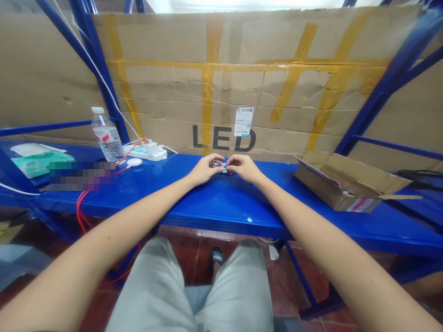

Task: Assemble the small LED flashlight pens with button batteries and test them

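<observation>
Both my hands meet over the blue metal table (207, 200), near its back edge. My left hand (205, 169) has its fingers curled in a pinch on a small object (224, 168) with purple, dark and greenish parts. From the other side my right hand (243, 168) pinches the same object between thumb and fingers. Fingers cover much of it, and it is too small for me to tell its kind. A bit of red shows just under the right fingertips.
An open cardboard box (341, 182) stands on the right. To the left are a water bottle (108, 136), a white power strip (147, 152), red cables (81, 210) and a green tissue pack (38, 162). Large taped cardboard (166, 101) backs the table between blue posts.
</observation>
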